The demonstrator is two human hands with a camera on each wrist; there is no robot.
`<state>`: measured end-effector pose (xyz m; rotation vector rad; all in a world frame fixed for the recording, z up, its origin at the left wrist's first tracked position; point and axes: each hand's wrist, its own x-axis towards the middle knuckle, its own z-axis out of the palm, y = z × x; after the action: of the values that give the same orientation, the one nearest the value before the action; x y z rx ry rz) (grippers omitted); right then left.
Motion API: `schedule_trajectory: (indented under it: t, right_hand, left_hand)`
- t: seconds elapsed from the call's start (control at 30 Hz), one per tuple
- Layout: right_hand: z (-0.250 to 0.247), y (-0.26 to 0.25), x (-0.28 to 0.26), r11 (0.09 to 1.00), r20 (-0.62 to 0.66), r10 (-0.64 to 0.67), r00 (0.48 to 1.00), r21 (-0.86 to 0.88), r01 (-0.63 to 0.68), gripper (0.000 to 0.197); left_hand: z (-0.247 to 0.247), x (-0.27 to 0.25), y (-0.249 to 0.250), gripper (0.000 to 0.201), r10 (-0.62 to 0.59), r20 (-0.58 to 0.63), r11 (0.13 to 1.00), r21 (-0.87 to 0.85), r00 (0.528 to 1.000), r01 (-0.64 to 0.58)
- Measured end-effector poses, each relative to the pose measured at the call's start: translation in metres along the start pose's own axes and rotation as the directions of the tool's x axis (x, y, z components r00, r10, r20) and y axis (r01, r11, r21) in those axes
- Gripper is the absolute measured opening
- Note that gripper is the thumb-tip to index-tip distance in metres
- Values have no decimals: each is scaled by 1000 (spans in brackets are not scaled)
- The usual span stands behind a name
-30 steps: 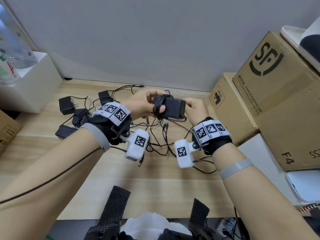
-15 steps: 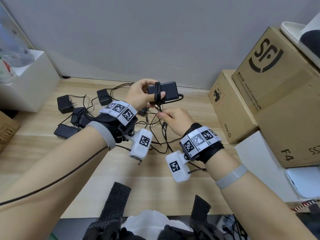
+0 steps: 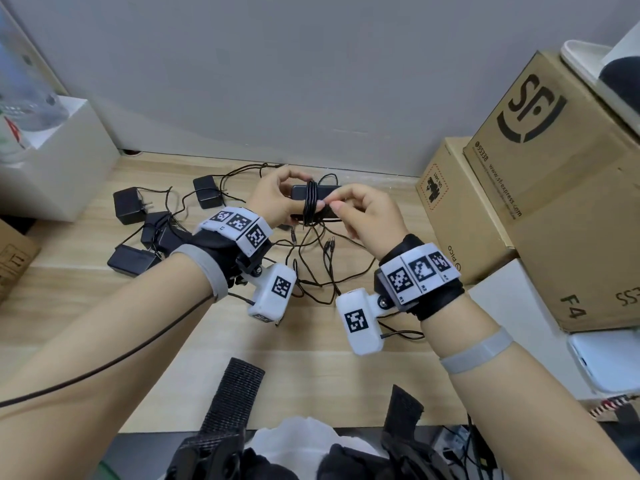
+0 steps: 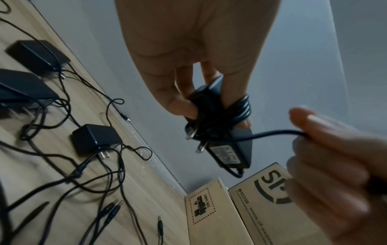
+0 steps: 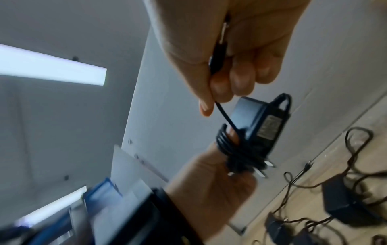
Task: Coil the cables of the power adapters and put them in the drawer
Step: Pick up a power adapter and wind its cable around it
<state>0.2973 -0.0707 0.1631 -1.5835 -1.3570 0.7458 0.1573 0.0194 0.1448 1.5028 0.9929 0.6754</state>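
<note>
Black adapter [image 3: 317, 195], cable [image 3: 310, 206] looped round, in left hand [image 3: 273, 199] grip; right hand [image 3: 367, 216] pinching cable.

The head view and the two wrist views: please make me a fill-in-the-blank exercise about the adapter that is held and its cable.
1. The adapter is held up by the ____ hand.
2. The cable end is pinched by the ____ hand.
3. The cable is wound around the adapter and over the left hand's ____.
4. The other adapters lie on the ____ desk.

Missing words: left; right; thumb; wooden
</note>
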Motion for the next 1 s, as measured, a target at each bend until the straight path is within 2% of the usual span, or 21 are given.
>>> schedule_trajectory:
  t: [0.1,0.2,0.27,0.37,0.5,0.7,0.83,1.0]
  right_hand:
    - [-3,-6,2,974,81,16,997,223,-34,18]
    - [-4,-5,5,967,74,-13,997,253,-6,23]
    - [-4,-4,7,969,28,-5,1000,246,-3,25]
    - [-6,-4,10,987,-22,18,1000,159,-14,17]
    - [-5,-3,14,983,-57,26,998,181,-15,15]
    - [-6,-3,16,988,-101,27,994,155,-11,17]
    - [-7,-3,18,995,-135,60,989,91,-48,20]
    - [-8,-3,21,994,-148,113,983,15,-112,23]
  left_hand:
    - [3,-1,-5,39,-16,3,999,-29,1000,16]
    - [5,1,-6,42,-40,-5,996,-76,999,39]
    - [6,1,-6,45,-50,1,994,-100,999,50]
    - [7,2,-8,46,-62,10,989,-131,998,63]
    - [9,3,-10,42,-78,20,978,-192,997,80]
    - [14,2,-10,43,-84,129,967,-229,988,112]
    - [15,0,-11,43,-85,196,958,-253,977,134]
    - [18,1,-12,44,-92,193,955,-262,977,141]
